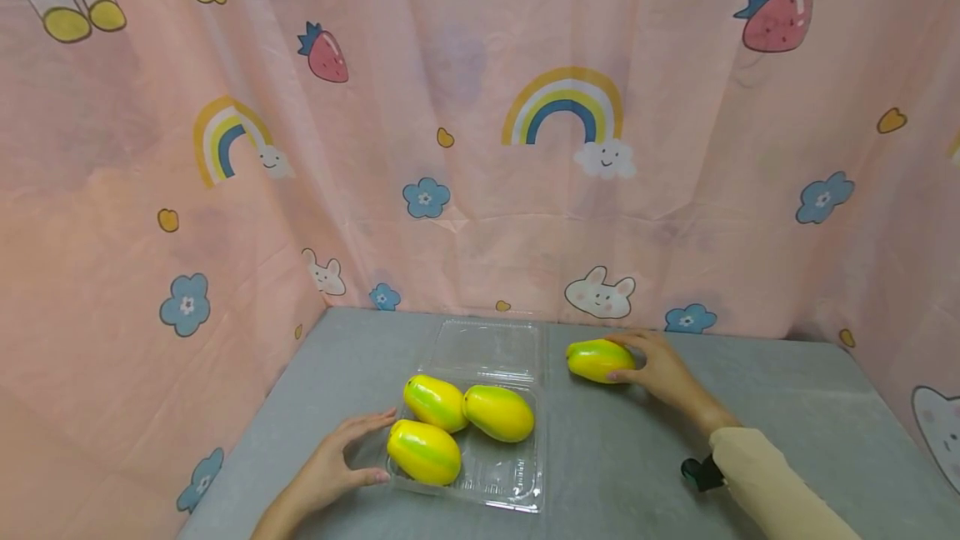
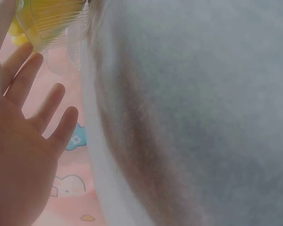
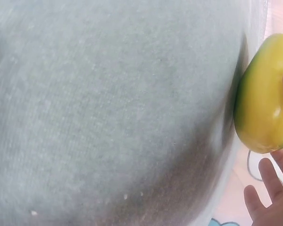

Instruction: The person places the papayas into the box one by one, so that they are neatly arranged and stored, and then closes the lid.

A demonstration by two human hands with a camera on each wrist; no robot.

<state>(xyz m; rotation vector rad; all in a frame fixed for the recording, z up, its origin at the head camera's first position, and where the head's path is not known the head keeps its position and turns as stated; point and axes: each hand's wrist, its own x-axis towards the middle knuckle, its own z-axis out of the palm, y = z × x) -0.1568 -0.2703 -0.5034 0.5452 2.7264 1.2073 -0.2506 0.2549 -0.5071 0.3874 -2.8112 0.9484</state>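
Observation:
Three yellow-green papayas lie in a clear plastic clamshell box (image 1: pixel 517 482): one at the back left (image 1: pixel 435 403), one at the right (image 1: pixel 499 413) and one at the front left (image 1: pixel 424 452). The left hand (image 1: pixel 337 461) is spread at the box's left side, fingertips close to the rim. In the left wrist view its fingers (image 2: pixel 54 106) are apart and hold nothing. Right of the box, the right hand (image 1: pixel 660 369) grips a fourth papaya (image 1: pixel 595 360), thumb at the near side and fingers over the far side. The right wrist view shows this papaya (image 3: pixel 264 99) against the tabletop.
The box's transparent lid (image 1: pixel 487 348) lies folded back toward the rear of the grey table (image 1: pixel 630 457). Behind and beside the table hangs a pink patterned curtain (image 1: pixel 480 257). A black device (image 1: pixel 702 473) is at the right sleeve's cuff.

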